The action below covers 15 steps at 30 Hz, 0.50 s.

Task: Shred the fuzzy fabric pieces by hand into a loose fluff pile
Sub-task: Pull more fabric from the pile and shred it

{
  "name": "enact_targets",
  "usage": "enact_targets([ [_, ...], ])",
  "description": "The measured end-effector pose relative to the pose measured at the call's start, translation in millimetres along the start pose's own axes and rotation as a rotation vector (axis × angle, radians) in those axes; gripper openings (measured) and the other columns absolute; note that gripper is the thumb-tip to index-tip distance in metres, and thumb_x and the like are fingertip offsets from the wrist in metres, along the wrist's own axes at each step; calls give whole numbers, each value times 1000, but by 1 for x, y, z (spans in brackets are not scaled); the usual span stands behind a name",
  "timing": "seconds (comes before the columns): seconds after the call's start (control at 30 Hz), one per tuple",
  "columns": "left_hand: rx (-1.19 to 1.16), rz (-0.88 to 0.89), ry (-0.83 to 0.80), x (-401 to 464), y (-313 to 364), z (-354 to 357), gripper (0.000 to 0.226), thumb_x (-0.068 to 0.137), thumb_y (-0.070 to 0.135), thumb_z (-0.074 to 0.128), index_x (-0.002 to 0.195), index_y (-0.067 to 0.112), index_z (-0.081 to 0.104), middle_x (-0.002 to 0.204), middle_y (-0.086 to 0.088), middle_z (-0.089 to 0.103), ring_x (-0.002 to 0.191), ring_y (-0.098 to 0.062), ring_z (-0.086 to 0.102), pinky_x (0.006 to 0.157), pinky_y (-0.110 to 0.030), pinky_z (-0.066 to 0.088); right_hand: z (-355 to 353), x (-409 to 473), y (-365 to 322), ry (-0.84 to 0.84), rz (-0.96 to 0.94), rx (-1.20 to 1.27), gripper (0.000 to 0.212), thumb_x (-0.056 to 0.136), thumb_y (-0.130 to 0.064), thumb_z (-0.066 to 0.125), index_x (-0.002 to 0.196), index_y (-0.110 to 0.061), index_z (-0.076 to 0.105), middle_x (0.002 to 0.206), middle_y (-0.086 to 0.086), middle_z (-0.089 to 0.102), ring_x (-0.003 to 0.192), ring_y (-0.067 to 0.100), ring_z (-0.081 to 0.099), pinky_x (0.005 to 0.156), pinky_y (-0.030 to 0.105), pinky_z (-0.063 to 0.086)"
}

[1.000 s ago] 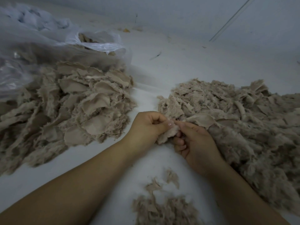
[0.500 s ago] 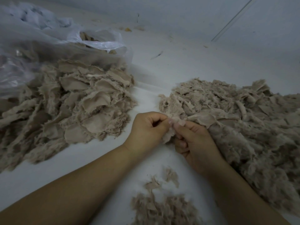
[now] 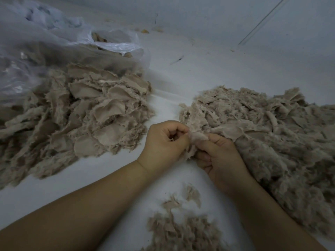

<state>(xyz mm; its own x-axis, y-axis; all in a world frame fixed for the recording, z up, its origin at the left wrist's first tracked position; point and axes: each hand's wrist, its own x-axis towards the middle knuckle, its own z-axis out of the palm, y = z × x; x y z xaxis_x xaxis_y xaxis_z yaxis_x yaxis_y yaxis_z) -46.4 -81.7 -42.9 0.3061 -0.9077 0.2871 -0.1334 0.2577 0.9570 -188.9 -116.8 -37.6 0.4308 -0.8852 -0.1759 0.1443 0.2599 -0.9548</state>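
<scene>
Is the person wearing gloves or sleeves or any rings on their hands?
No. The left hand and the right hand are both bare, with no gloves. No ring, watch or bracelet shows on the fingers or wrists. Both forearms are bare too, with no sleeve in view right down to the bottom edge of the picture.

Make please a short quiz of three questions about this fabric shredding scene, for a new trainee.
1. True or false: both the left hand and the right hand pinch the same fuzzy fabric piece.
2. Which lies partly over the far side of the left pile of pieces? A) a clear plastic bag B) a metal tray C) a wooden box
3. Fill in: the small fluff pile lies nearest the camera, between the two ____.

Key: 1 true; 2 A; 3 forearms.
</scene>
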Motion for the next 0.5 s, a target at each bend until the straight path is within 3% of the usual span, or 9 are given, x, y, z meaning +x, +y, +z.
enact_targets([
  [0.1,-107,-93,-30,1,1,-2,25,87,-6,64,70,12,65,55,-8,63,43,-12,53,43,-20,43,1,0,-1,17,17,22,21,94,5,45,82,2,61,64,7,33,43,6,23,39,18,20],
  [0.27,-139,-193,-111,3,1,1,13,89,7,68,77,5,64,57,-12,56,46,-19,50,45,-22,42,2,-1,-1,-1,7,23,26,94,2,48,72,-3,61,52,4,35,41,6,24,38,17,21],
  [0.33,-152,-208,-87,6,-1,1,13,89,9,68,78,3,67,61,-17,57,49,-21,50,45,-23,42,1,-1,0,-15,1,-1,27,94,5,43,74,4,60,51,4,35,41,7,23,38,19,21],
  [0.4,-185,-211,-64,7,-3,-1,15,90,8,67,75,4,68,60,-19,56,47,-22,48,45,-22,41,-1,0,2,-41,-13,-5,22,95,0,45,79,9,57,51,4,33,42,9,22,41,24,17],
  [0.5,-176,-202,-66,7,-3,-2,17,90,9,68,72,9,68,54,-15,57,42,-18,48,43,-21,40,-3,-1,3,-115,-48,-32,31,91,-20,57,69,1,62,51,8,39,46,18,25,45,31,17],
])
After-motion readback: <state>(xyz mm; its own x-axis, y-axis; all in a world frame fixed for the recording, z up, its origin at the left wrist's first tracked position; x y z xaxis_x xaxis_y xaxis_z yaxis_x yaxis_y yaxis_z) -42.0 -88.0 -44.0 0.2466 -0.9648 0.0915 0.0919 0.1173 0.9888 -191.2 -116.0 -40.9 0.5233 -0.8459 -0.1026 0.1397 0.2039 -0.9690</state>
